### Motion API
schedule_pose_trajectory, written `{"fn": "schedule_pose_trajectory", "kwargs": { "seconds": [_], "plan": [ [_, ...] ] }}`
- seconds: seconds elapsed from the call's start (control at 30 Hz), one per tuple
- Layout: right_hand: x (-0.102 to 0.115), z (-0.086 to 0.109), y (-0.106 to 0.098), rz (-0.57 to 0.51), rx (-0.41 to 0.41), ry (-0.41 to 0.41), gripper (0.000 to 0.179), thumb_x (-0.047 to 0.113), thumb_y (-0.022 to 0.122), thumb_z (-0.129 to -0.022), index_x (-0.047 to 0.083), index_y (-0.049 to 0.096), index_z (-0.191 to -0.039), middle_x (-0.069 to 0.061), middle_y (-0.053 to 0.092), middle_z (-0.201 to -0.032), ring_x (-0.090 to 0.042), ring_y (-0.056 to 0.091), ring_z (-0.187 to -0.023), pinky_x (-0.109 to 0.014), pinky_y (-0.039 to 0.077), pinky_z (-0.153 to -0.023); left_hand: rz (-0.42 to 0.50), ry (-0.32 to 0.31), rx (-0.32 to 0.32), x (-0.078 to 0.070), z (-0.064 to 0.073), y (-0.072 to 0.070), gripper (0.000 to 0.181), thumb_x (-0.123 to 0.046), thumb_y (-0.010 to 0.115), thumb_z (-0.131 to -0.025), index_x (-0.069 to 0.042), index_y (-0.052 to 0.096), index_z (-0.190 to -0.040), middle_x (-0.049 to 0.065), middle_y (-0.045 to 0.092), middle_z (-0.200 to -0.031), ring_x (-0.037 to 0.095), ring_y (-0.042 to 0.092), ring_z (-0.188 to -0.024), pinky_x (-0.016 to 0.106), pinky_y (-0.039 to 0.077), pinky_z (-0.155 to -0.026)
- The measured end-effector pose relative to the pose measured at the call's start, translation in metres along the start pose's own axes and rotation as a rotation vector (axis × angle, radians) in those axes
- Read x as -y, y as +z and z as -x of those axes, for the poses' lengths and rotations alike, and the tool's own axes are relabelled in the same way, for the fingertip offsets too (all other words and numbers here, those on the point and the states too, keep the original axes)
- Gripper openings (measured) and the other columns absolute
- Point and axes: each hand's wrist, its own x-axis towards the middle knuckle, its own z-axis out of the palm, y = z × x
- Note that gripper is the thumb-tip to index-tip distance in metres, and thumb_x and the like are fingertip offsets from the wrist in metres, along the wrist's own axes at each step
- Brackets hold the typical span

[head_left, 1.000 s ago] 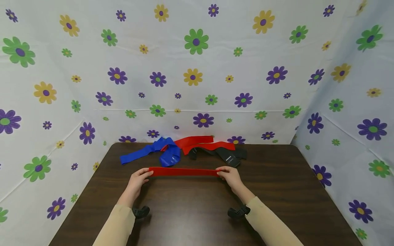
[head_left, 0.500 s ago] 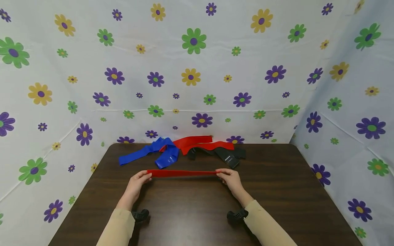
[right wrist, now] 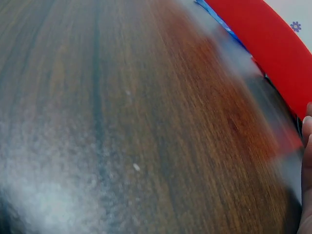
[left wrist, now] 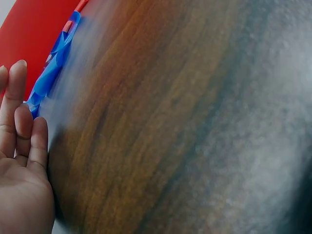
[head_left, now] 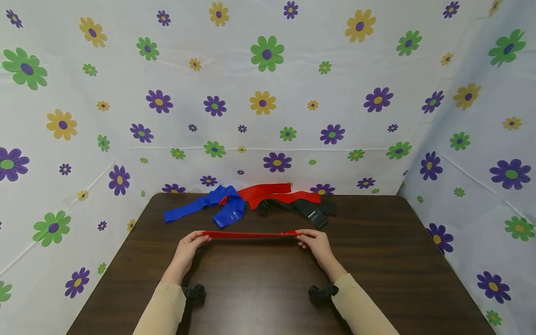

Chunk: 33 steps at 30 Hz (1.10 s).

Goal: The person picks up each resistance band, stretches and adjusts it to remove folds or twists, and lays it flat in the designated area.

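Note:
A flat red resistance band [head_left: 249, 235] is stretched level between both hands, above the table. My left hand [head_left: 186, 251] pinches its left end between thumb and fingers. At the other end my right hand [head_left: 317, 245] pinches it the same way. From the head view the band shows nearly edge-on as a thin strip. In the left wrist view the red band [left wrist: 24, 36] rises behind the fingers of the left hand [left wrist: 22, 161]. The right wrist view shows its broad face [right wrist: 273, 46], with only the edge of the right hand [right wrist: 307, 170] in frame.
Behind the hands, at the table's far edge, lie a blue band [head_left: 230, 214], a loose red band [head_left: 284, 197] and a black band [head_left: 311, 214], partly overlapping. The dark wooden table [head_left: 251, 288] meets a flower-print cloth [head_left: 268, 111] at its back and sides.
The held red band has turned from showing its face to nearly edge-on in the head view. Both hands keep their hold and have barely shifted.

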Motion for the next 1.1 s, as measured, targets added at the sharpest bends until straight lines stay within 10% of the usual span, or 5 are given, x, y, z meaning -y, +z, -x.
{"fn": "schedule_pose_trajectory", "kwargs": {
  "seconds": [0.53, 1.1],
  "plan": [
    [0.026, 0.015, 0.004, 0.087, 0.0, -0.006, 0.019, -0.004, 0.067, -0.085, -0.011, 0.07, -0.102, -0.009, 0.071, -0.087, -0.011, 0.062, -0.071, -0.025, 0.054, -0.065, 0.001, 0.015, -0.007, 0.0, 0.0, 0.001, 0.019, -0.007, 0.063, -0.093, 0.006, 0.064, -0.107, -0.005, 0.07, -0.083, 0.01, 0.063, -0.087, 0.025, 0.046, -0.082],
    [0.001, 0.003, 0.002, 0.057, -0.034, -0.06, 0.019, -0.006, 0.054, -0.089, -0.011, 0.072, -0.092, -0.015, 0.069, -0.081, -0.014, 0.059, -0.066, -0.024, 0.052, -0.061, -0.003, 0.017, -0.058, -0.003, 0.004, 0.001, 0.028, -0.003, 0.044, -0.095, 0.007, 0.065, -0.111, 0.005, 0.064, -0.107, 0.014, 0.058, -0.09, 0.023, 0.047, -0.082]
  ]
}}
